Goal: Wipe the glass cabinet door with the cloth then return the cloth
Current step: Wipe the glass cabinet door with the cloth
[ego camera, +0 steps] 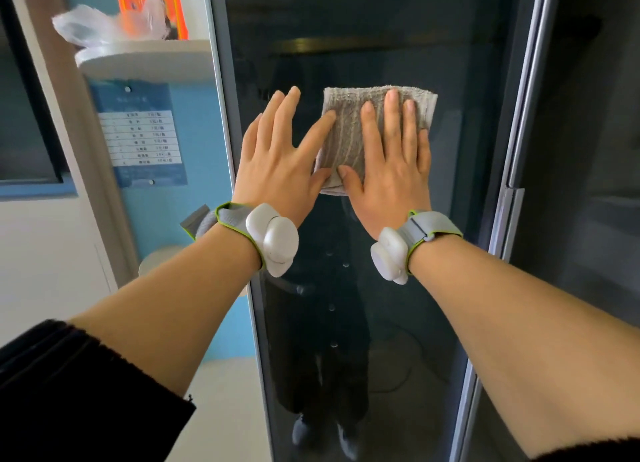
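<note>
A grey-beige striped cloth (346, 139) is spread flat against the dark glass cabinet door (363, 323) at about chest height. My right hand (391, 170) lies flat on the cloth with fingers pointing up, pressing it to the glass. My left hand (277, 160) is beside it, fingers spread; its index finger and thumb touch the cloth's left edge and the rest rests on bare glass. Both wrists carry white devices on grey straps. The cloth's lower right part is hidden under my right hand.
The door's metal frame (509, 219) runs down the right side, with another dark panel beyond. To the left stands a blue wall with a posted price list (142, 137), and a white shelf (145, 58) holding a plastic bag (104, 25). The glass reflects a person standing.
</note>
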Demonstrator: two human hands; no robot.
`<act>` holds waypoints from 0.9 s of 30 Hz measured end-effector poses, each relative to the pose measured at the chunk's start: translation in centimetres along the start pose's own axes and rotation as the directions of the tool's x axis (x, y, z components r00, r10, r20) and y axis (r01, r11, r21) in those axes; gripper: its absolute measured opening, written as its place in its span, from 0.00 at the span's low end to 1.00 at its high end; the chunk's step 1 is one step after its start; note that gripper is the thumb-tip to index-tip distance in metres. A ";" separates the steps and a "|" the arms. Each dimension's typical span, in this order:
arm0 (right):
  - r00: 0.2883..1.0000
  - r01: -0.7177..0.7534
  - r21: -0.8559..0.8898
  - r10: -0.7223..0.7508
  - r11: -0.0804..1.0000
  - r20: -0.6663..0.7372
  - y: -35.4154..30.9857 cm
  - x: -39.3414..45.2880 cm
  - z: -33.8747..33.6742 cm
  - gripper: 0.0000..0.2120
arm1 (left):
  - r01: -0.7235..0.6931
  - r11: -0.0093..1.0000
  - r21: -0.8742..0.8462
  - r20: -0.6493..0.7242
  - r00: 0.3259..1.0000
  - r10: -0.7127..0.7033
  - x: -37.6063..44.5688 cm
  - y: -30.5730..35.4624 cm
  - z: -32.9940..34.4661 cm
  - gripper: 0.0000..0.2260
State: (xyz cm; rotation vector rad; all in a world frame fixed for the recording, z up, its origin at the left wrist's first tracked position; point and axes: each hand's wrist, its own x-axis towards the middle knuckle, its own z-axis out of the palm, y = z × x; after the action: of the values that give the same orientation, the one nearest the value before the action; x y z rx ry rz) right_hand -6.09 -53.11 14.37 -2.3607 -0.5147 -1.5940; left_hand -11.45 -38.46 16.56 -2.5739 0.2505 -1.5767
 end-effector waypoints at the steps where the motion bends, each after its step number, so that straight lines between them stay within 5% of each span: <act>1: 1.000 -0.008 0.004 0.008 1.000 -0.011 -0.2 -0.6 0.4 0.35 | 0.014 1.000 -0.003 -0.011 1.000 -0.014 -0.7 -0.2 0.2 0.28; 8: 0.997 0.073 -0.018 -0.073 0.997 -0.029 0.5 -5.7 2.8 0.38 | 0.123 0.992 -0.012 -0.065 0.990 -0.123 -6.4 -0.7 2.8 0.31; 15: 0.988 -0.137 0.005 0.137 0.991 -0.071 2.0 -7.9 3.3 0.39 | 0.140 0.990 0.030 -0.082 0.987 -0.137 -11.1 0.0 5.2 0.29; 23: 0.994 0.098 -0.051 -0.100 0.994 -0.036 0.9 -13.5 5.6 0.38 | 0.169 0.985 0.044 -0.112 0.980 -0.163 -15.5 0.9 7.5 0.30; 27: 0.994 -0.060 -0.014 0.059 0.998 -0.092 3.7 -14.7 5.7 0.38 | 0.145 0.988 0.050 -0.097 0.985 -0.140 -17.8 2.2 8.8 0.29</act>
State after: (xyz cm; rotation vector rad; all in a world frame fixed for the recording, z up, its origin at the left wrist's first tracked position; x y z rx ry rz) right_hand -4.72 -56.44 -1.47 -2.2804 -0.4094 -1.6765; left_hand -11.74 -36.98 -3.35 -2.5292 0.0294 -1.7282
